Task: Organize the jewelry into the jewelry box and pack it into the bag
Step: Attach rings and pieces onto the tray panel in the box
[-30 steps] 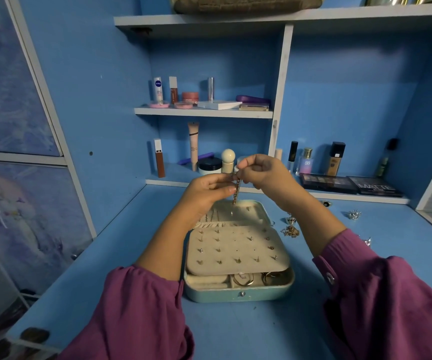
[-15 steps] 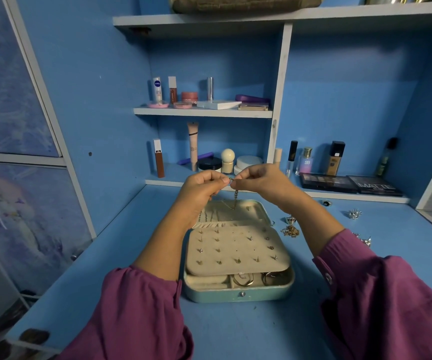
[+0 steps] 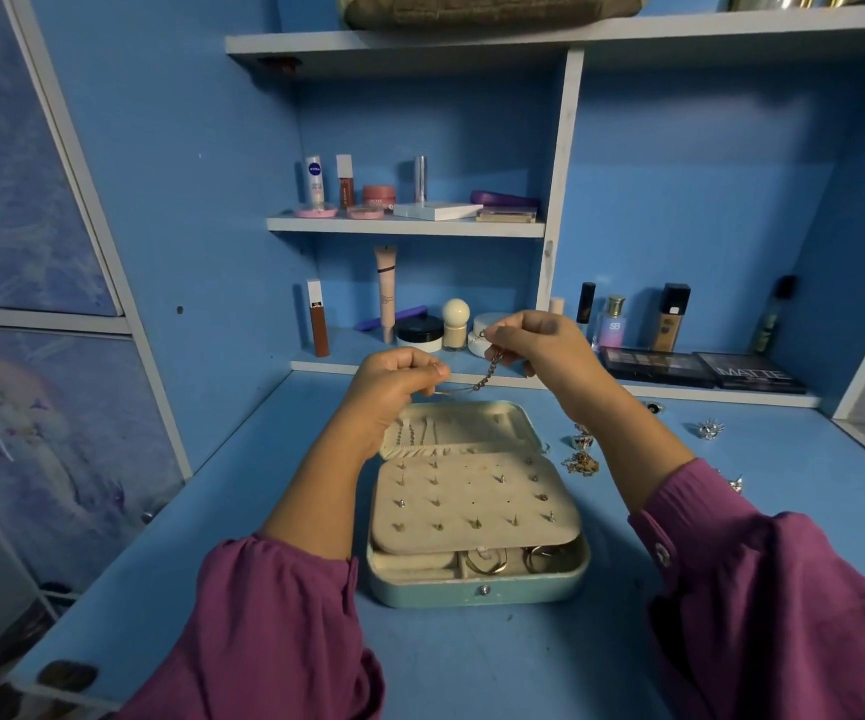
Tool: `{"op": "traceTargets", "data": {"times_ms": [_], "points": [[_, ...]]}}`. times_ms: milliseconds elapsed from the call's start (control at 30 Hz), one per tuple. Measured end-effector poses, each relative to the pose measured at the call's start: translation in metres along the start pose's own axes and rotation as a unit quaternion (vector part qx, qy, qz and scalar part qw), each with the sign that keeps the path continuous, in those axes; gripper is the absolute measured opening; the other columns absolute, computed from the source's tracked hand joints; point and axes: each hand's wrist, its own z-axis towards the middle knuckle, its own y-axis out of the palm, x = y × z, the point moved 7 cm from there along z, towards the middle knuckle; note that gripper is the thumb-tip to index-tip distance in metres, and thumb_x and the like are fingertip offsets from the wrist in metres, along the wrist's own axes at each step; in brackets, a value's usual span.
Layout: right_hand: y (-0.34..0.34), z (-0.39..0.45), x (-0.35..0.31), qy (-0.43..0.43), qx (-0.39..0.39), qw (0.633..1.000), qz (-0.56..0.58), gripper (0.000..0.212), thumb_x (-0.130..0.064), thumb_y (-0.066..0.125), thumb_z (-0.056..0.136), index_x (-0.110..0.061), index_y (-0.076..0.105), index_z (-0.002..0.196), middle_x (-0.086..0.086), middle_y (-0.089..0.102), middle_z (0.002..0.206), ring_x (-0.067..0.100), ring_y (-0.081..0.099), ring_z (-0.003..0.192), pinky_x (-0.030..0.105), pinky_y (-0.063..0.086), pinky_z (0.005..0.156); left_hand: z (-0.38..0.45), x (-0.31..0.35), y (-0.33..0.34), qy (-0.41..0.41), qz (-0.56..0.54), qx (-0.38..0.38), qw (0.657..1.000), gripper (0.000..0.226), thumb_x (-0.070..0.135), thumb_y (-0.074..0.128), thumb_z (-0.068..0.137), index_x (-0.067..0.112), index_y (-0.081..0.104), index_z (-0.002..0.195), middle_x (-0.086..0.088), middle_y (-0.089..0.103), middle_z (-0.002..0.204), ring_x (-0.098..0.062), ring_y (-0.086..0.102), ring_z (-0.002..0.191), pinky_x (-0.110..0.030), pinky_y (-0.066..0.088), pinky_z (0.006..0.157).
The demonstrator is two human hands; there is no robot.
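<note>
Blue desk (image 3: 472,667), cosmetics shelves (image 3: 404,226) behind; left hand (image 3: 394,387), right hand (image 3: 539,343) pinch chain (image 3: 487,374) above open jewelry box (image 3: 477,589).

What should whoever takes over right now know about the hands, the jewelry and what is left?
Left hand and right hand each pinch an end of a gold chain, held up above the open jewelry box.
Done: studs sit on the earring panel, rings lie in the front compartment, chains hang in the lid.
Left: stow this chain; gather the loose pieces on the desk right of the box, close it, pack it. The olive bag on the top shelf may be the one.
</note>
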Motion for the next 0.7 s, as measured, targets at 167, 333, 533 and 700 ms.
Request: {"op": "traceTargets", "data": {"times_ms": [167, 333, 533, 700], "points": [[-0.001, 0.001, -0.001, -0.006, 0.026, 1.0, 0.002, 0.017, -0.009, 0.058, 0.09, -0.008, 0.061, 0.073, 0.003, 0.065, 0.067, 0.006, 0.052, 0.058, 0.008, 0.039, 0.048, -0.001, -0.003, 0.002, -0.016, 0.016, -0.004, 1.0, 0.009, 0.011, 0.066, 0.086, 0.012, 0.066, 0.077, 0.001, 0.059, 0.067, -0.006, 0.054, 0.064, -0.016, 0.042, 0.061], [-0.003, 0.005, 0.015, 0.033, 0.024, 0.999, -0.03, 0.017, -0.01, 0.054, 0.088, -0.005, 0.06, 0.073, 0.006, 0.067, 0.071, 0.012, 0.053, 0.064, 0.011, 0.041, 0.052, 0.003, -0.005, -0.007, -0.029, -0.096, 0.01, 0.995, 0.009, 0.013, 0.063, 0.088, 0.017, 0.067, 0.082, 0.005, 0.067, 0.069, -0.009, 0.06, 0.072, -0.027, 0.037, 0.068], [-0.002, 0.008, 0.045, 0.092, -0.034, 0.978, -0.182, 0.017, -0.018, 0.065, 0.08, -0.004, 0.066, 0.07, 0.005, 0.067, 0.069, 0.015, 0.056, 0.069, 0.029, 0.045, 0.072, 0.003, -0.002, -0.004, -0.003, -0.045, 0.023, 0.999, 0.009, 0.014, 0.063, 0.089, 0.017, 0.068, 0.083, 0.001, 0.062, 0.066, -0.011, 0.058, 0.068, -0.023, 0.041, 0.065], [0.0, 0.006, 0.056, 0.116, -0.123, 0.94, -0.296, 0.025, -0.024, 0.07, 0.08, 0.001, 0.071, 0.082, 0.008, 0.063, 0.08, 0.016, 0.056, 0.078, 0.033, 0.044, 0.075, -0.002, 0.004, 0.007, 0.017, 0.04, -0.011, 0.999, 0.008, 0.009, 0.063, 0.089, 0.012, 0.069, 0.084, 0.0, 0.058, 0.064, -0.005, 0.053, 0.058, -0.007, 0.04, 0.051]]}}
